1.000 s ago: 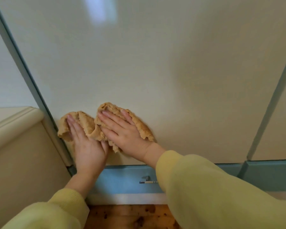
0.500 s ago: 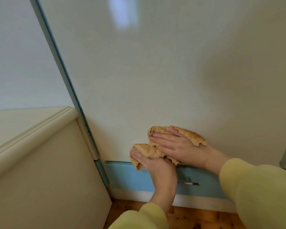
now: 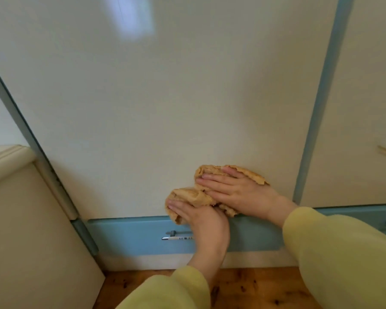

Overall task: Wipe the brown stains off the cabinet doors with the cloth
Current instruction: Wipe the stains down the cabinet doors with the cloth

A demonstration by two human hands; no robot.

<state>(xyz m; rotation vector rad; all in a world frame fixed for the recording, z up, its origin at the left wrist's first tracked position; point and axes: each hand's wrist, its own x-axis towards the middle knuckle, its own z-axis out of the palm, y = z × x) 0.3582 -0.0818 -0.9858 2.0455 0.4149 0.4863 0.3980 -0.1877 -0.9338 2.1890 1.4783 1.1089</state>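
Cloth (image 3: 206,173) is bunched low on the door (image 3: 165,108), just above the blue rail (image 3: 125,233). It is pressed flat by left hand (image 3: 202,220) and right hand (image 3: 241,194), fingers (image 3: 212,182) straight, nothing pinched. Judged soft, limp, light; best controlled by palm pressure over its folds.

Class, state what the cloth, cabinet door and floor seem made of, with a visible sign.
Cloth: likely soft fabric; it crumples in folds.
Cabinet door: glossy panel, painted or laminated; it reflects light.
Floor: wood; dark knots, grain.
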